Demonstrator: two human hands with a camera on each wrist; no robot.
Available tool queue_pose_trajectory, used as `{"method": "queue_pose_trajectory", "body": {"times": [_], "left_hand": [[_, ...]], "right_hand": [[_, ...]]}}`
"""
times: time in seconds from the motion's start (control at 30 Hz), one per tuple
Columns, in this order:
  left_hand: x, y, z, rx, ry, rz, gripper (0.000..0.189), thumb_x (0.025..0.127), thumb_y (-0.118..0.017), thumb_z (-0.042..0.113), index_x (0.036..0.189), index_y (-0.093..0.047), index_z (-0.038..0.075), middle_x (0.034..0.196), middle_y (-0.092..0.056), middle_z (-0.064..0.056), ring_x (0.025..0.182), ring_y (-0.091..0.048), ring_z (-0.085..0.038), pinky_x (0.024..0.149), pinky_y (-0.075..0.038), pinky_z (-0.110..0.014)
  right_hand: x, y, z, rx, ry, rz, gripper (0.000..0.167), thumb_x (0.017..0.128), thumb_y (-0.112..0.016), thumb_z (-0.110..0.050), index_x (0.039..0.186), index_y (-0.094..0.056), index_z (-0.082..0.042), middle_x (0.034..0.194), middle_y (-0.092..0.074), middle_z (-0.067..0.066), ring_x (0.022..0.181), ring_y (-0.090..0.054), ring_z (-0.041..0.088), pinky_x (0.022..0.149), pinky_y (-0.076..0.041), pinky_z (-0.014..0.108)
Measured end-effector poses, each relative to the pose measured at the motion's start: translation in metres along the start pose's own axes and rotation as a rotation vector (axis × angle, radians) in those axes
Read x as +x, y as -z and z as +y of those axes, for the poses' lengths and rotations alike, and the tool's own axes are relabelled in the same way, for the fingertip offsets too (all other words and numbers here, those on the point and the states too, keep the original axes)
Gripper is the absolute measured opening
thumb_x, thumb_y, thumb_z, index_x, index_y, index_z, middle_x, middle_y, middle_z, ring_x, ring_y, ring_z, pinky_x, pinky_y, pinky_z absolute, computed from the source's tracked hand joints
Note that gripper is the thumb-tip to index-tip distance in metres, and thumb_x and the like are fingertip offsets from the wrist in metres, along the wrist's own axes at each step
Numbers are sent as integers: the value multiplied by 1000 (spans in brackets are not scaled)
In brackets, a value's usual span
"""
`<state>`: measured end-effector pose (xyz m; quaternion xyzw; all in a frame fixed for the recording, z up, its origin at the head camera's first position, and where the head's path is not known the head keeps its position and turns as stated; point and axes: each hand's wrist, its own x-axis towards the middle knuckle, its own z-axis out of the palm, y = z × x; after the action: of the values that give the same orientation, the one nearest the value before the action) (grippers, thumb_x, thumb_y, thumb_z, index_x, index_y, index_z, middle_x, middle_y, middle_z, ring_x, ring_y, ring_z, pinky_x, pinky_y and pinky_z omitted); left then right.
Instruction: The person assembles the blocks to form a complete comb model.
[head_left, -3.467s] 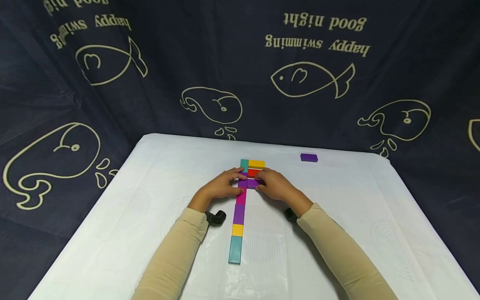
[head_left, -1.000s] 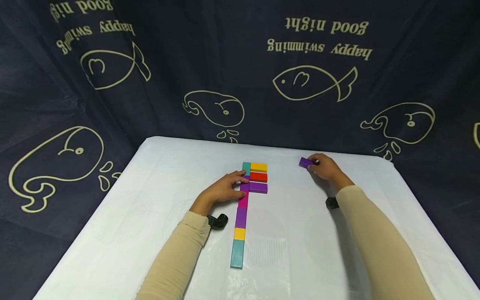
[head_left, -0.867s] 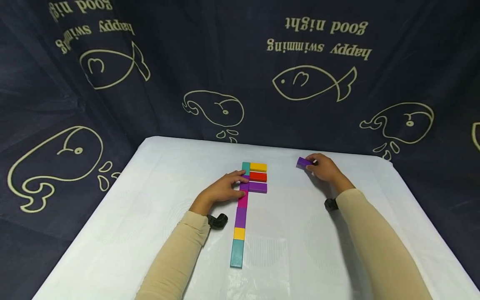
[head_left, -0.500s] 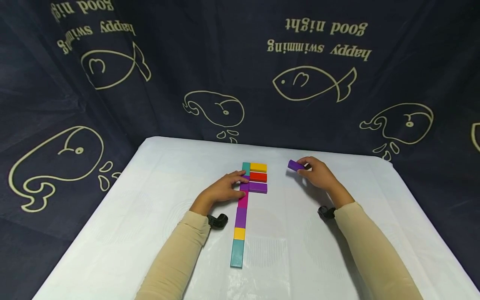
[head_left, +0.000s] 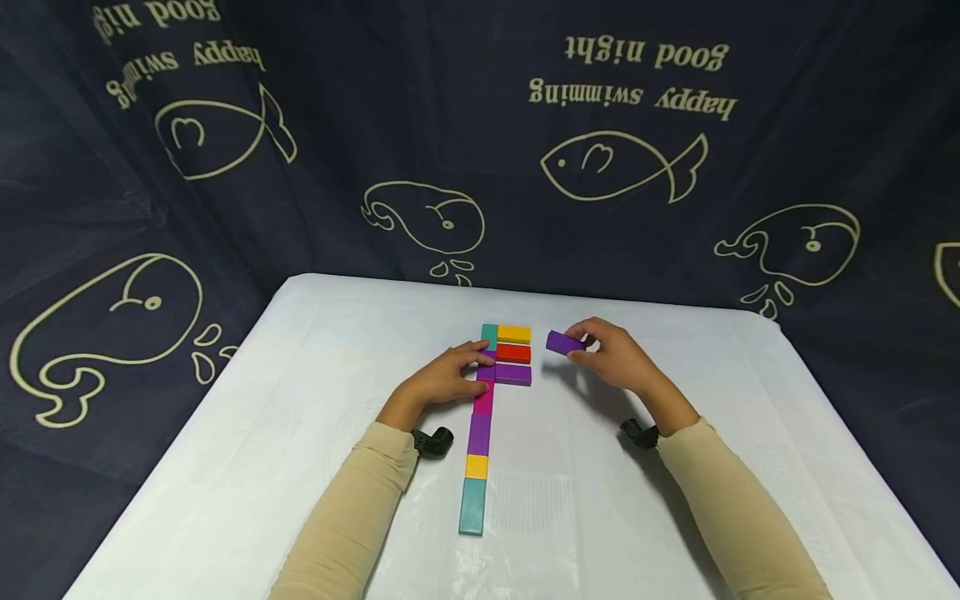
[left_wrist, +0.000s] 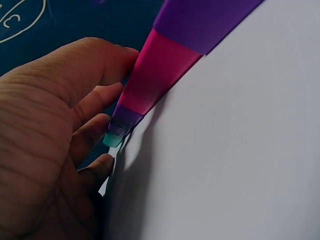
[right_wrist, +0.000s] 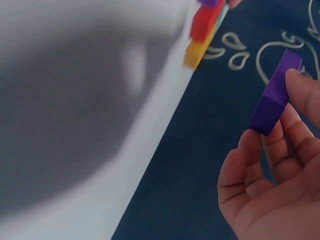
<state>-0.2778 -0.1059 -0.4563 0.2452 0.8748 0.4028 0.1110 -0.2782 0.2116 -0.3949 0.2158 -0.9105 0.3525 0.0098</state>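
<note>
My right hand (head_left: pixel 617 357) pinches a purple block (head_left: pixel 564 342) between thumb and fingers, held above the table right of the other blocks. In the right wrist view the held block (right_wrist: pixel 275 95) tilts between the thumb and fingertips. My left hand (head_left: pixel 441 377) rests its fingertips and thumb on the upper part of a lengthwise row, beside a pink block (head_left: pixel 483 402). Three blocks lie crosswise against the row's right side: a yellow one (head_left: pixel 513 334), a red one (head_left: pixel 513 354) and a purple one (head_left: pixel 513 376). Fingers partly cover the row's upper blocks.
Toward me the row continues with a purple block (head_left: pixel 479 435), a small yellow block (head_left: pixel 476 467) and a teal block (head_left: pixel 472 507). A white cover lies over the table (head_left: pixel 225 467). Behind its far edge hangs a dark printed cloth (head_left: pixel 480 100).
My right hand left the crosswise blocks, took the purple block from the table's far right and carried it left toward them. My left hand stayed at the row.
</note>
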Motion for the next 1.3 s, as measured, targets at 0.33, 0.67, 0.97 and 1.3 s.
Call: {"method": "queue_pose_trajectory", "body": {"times": [0.33,0.67,0.97,1.3], "left_hand": [[-1,1,-1,14,-1,-9,44,87,-74,21,130,-65,15,160,-33,-3,149,-20,-32,119,-18,-53],[-1,-1,-3,30,-23,-1,44,87,-74,22,130,-65,15,158,-35,-4,149,-21,-29,119,-15,-52],[-1,0,-4,24,-36,0,45,87,-74,22,130,-65,14,158,-35,-5,149,-20,-28,120,-12,-52],[-1,2,-3,7,-53,6,45,86,-74,21,130,-65,13,159,-34,-6,149,-20,-31,119,-17,-53]], "right_hand": [[-9,-25,-21,8,39,-65,24,88,-73,-8,111,-68,-10,107,-64,3,97,-56,24,73,-46,36],[-12,-48,-36,-60,62,-149,22,87,-76,-9,108,-69,-11,103,-64,1,90,-57,19,79,-50,35],[-12,-63,-49,-149,178,-198,22,85,-76,-8,105,-69,-7,99,-62,1,86,-55,18,79,-50,35],[-10,-71,-54,-213,139,-269,24,86,-77,-11,108,-69,-6,104,-64,3,94,-57,19,91,-50,42]]}}
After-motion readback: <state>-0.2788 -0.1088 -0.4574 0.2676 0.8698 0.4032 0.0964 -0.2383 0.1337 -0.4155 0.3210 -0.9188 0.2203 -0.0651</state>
